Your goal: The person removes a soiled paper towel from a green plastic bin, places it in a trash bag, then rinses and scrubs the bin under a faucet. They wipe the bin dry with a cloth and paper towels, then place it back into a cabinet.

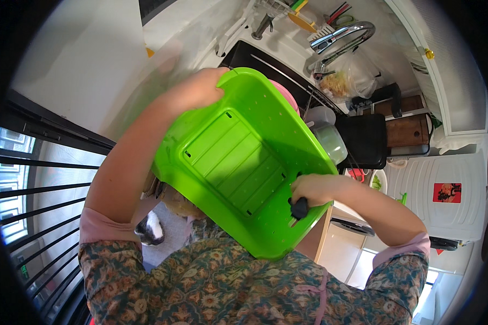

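Observation:
A large green plastic basket is tilted in front of my chest, its slotted bottom and perforated walls facing me. My left hand grips its upper left rim, the fingers partly hidden behind the edge. Inside the right wall my right hand is closed around a small black object, whose kind I cannot tell. Behind the basket, a pink round item shows in part.
Past the basket are a sink with a chrome faucet, a clear bag of food scraps, clear plastic containers and wooden cutting boards. A black-and-white cat is on the floor at lower left, near black railings.

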`<state>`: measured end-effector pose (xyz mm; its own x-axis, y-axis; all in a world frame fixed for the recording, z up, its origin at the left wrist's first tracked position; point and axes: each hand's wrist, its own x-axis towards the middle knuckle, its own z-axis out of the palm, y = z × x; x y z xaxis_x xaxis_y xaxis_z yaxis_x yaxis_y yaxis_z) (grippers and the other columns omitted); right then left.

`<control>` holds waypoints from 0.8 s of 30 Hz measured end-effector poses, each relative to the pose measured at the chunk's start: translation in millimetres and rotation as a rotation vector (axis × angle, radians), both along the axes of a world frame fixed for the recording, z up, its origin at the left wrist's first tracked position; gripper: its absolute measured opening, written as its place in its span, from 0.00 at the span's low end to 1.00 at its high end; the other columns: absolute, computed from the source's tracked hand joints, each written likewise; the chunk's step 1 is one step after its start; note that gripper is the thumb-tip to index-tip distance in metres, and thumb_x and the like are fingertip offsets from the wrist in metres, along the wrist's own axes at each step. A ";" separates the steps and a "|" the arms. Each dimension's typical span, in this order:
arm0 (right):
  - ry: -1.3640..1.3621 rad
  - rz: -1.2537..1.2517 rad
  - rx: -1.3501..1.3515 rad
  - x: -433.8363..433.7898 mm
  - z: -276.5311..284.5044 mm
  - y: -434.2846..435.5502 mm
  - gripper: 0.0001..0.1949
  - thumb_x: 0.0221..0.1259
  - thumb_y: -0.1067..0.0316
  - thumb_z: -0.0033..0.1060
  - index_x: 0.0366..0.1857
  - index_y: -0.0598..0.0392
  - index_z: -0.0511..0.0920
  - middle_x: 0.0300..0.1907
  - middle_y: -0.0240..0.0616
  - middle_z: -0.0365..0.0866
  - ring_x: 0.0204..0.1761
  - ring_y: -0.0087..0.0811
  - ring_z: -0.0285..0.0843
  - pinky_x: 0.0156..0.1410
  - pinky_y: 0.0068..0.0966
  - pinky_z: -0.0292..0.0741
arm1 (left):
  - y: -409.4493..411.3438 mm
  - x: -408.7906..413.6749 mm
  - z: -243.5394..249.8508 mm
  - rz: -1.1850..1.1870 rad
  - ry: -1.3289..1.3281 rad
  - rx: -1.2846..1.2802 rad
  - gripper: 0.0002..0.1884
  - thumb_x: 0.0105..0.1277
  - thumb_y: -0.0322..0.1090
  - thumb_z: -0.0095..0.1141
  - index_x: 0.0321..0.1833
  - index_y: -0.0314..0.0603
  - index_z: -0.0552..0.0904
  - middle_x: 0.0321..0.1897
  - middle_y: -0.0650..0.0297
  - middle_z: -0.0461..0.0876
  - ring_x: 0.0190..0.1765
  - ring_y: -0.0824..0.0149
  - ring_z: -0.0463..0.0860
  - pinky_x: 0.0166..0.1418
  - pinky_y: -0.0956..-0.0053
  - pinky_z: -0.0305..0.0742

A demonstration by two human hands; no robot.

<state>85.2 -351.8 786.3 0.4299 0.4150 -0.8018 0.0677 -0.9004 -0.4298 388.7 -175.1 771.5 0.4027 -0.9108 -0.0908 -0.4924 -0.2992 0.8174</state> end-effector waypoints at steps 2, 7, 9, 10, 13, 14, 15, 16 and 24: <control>0.109 0.092 0.025 5.0 -20.7 21.7 0.14 0.41 0.69 0.66 0.37 0.52 0.81 0.33 0.44 0.81 0.39 0.50 0.78 0.42 0.41 0.74 | 0.2 1.9 -2.9 0.003 -0.003 0.002 0.23 0.57 0.26 0.49 0.59 0.39 0.73 0.45 0.49 0.81 0.48 0.54 0.81 0.52 0.65 0.74; 0.248 0.213 0.045 15.8 -23.5 45.1 0.17 0.40 0.66 0.70 0.39 0.49 0.80 0.40 0.43 0.79 0.45 0.48 0.77 0.45 0.41 0.74 | -1.7 0.7 -7.6 -0.025 -0.008 -0.057 0.19 0.58 0.27 0.51 0.55 0.36 0.74 0.42 0.49 0.82 0.44 0.55 0.81 0.50 0.66 0.74; 0.242 0.149 -0.123 25.6 -5.8 29.6 0.14 0.41 0.70 0.67 0.37 0.51 0.80 0.36 0.43 0.81 0.43 0.48 0.79 0.44 0.41 0.74 | -0.6 2.8 -7.6 -0.033 0.023 -0.050 0.20 0.58 0.27 0.52 0.55 0.35 0.74 0.42 0.48 0.82 0.45 0.54 0.81 0.51 0.66 0.74; 0.238 0.115 -0.212 26.7 2.5 19.9 0.13 0.41 0.71 0.65 0.36 0.52 0.81 0.34 0.43 0.81 0.42 0.48 0.79 0.44 0.42 0.75 | -0.8 4.0 -8.0 -0.030 -0.021 -0.055 0.20 0.58 0.27 0.52 0.55 0.35 0.74 0.42 0.48 0.81 0.45 0.53 0.81 0.51 0.65 0.74; -0.116 -0.014 -0.197 4.5 18.0 4.7 0.12 0.43 0.75 0.61 0.36 0.53 0.81 0.38 0.44 0.80 0.45 0.48 0.78 0.48 0.41 0.74 | -3.2 3.7 -9.8 -0.024 -0.089 -0.060 0.19 0.57 0.27 0.52 0.54 0.35 0.74 0.43 0.47 0.81 0.47 0.52 0.81 0.52 0.64 0.73; -0.135 -0.091 -0.215 -2.7 23.0 3.3 0.13 0.43 0.76 0.60 0.36 0.53 0.80 0.38 0.45 0.80 0.45 0.48 0.78 0.49 0.41 0.74 | -3.4 3.0 -8.1 -0.020 -0.072 -0.055 0.19 0.56 0.27 0.52 0.53 0.35 0.74 0.43 0.47 0.81 0.47 0.51 0.80 0.52 0.64 0.73; -0.157 -0.167 -0.229 -7.7 31.6 5.3 0.13 0.43 0.77 0.59 0.37 0.54 0.80 0.39 0.45 0.79 0.46 0.48 0.77 0.50 0.41 0.74 | -3.1 1.9 -6.8 -0.015 -0.056 -0.048 0.19 0.56 0.27 0.52 0.53 0.35 0.74 0.43 0.46 0.81 0.47 0.50 0.80 0.53 0.64 0.73; -0.179 -0.240 -0.244 -11.9 38.7 8.9 0.13 0.43 0.78 0.57 0.37 0.54 0.80 0.39 0.46 0.79 0.46 0.49 0.76 0.51 0.40 0.73 | -2.2 1.0 -6.7 -0.002 -0.056 -0.047 0.19 0.56 0.27 0.52 0.53 0.35 0.74 0.43 0.47 0.81 0.47 0.51 0.80 0.52 0.64 0.73; -0.251 -0.769 0.304 -56.2 28.9 115.6 0.18 0.45 0.82 0.52 0.43 0.57 0.76 0.42 0.50 0.76 0.49 0.51 0.74 0.55 0.40 0.71 | -5.5 -0.9 -9.7 -0.003 0.038 -0.049 0.18 0.58 0.24 0.51 0.53 0.34 0.74 0.40 0.51 0.82 0.43 0.62 0.81 0.50 0.69 0.74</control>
